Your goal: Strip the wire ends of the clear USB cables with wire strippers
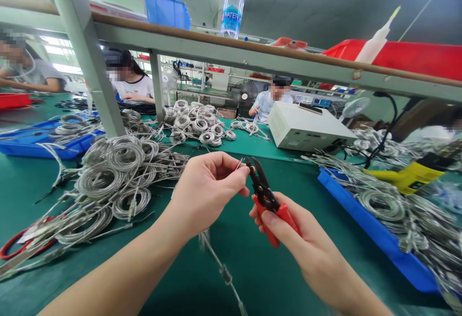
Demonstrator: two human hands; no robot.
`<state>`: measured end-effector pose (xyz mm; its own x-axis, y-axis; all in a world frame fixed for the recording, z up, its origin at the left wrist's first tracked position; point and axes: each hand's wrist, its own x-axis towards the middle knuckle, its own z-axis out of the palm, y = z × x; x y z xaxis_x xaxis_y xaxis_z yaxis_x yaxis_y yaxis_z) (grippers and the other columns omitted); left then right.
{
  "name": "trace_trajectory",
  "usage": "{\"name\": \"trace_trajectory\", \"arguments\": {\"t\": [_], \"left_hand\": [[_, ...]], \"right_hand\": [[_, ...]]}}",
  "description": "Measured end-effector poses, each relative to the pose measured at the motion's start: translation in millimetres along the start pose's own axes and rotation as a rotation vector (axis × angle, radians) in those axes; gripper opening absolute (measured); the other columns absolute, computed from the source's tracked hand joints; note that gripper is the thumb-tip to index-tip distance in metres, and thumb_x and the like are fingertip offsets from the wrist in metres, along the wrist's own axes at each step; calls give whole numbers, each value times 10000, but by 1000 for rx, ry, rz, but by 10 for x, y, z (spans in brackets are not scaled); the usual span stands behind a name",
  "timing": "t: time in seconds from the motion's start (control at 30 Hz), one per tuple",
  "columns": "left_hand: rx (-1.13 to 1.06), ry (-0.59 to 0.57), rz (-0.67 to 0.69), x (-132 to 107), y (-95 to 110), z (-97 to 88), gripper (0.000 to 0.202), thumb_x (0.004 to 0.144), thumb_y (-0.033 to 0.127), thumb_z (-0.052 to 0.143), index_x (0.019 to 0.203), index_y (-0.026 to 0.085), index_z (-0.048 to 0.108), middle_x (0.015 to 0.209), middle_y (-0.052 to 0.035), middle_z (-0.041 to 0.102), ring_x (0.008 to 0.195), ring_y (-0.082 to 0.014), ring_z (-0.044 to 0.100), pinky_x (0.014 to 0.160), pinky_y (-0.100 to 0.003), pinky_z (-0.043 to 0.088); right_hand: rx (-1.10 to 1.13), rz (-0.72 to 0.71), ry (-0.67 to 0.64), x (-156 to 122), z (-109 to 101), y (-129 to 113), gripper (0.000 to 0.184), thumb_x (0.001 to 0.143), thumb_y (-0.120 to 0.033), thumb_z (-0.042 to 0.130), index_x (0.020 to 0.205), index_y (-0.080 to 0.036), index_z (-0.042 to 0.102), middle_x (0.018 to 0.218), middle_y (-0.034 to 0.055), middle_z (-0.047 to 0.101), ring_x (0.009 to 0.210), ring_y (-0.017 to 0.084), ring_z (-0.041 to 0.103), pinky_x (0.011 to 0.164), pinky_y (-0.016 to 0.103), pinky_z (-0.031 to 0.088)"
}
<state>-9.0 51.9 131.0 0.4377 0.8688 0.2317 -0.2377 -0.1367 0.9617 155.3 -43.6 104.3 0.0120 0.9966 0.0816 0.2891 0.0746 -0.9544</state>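
Pliers (265,195), cable (224,273) between coils (119,176) and tray (378,234)

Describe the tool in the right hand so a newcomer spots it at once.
On the green table, look front and centre, where the person's two hands meet. The right hand grips wire strippers, black jaws pointing up toward the thin wire pinched by the left hand. Their orange-red handles stand out from the silver cable coils around.

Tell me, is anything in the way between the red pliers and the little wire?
No, nothing visible. The left hand pinches the wire, its tip poking toward the pliers in the right hand. The black jaws stand open beside the tip, with only bare air between.
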Motion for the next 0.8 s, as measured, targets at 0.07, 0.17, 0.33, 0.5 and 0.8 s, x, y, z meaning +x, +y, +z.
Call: {"name": "trace_trajectory", "arguments": {"t": [0.07,0.17,0.33,0.5,0.8], "left_hand": [[14,1,9,-2,-2,1,143,822,269,738,756,159,675,617,10,688,583,-93,649,531,-141,451],[24,4,24,0,-3,0,141,828,275,733,758,163,682,621,12,691,575,-92,652,522,-136,453],[57,16,29,2,-10,-1,147,839,290,723,763,168,691,625,9,698,579,-89,656,521,-130,452],[70,22,31,7,-24,-4,157,836,312,725,776,169,706,680,-8,717,598,-98,666,529,-140,464],[57,23,20,16,-14,9,137,819,280,734,759,161,703,674,-13,718,597,-105,672,539,-147,479]], "right_hand": [[-13,9,1,1,0,-1,299,972,-517,517,1035,-234,585,879,17,588,729,153,470,573,267,372],[-27,21,5,1,3,-8,301,973,-522,511,1032,-234,579,889,16,588,737,153,474,571,266,374],[-80,26,10,0,7,-22,303,977,-523,492,1047,-238,566,880,16,590,738,160,486,573,273,378],[-155,4,27,-8,1,-19,305,980,-524,474,1043,-237,556,872,20,594,767,179,514,603,291,390],[-206,6,43,-2,-2,-36,306,983,-515,461,1021,-232,568,813,3,560,715,167,492,593,287,387]]}}
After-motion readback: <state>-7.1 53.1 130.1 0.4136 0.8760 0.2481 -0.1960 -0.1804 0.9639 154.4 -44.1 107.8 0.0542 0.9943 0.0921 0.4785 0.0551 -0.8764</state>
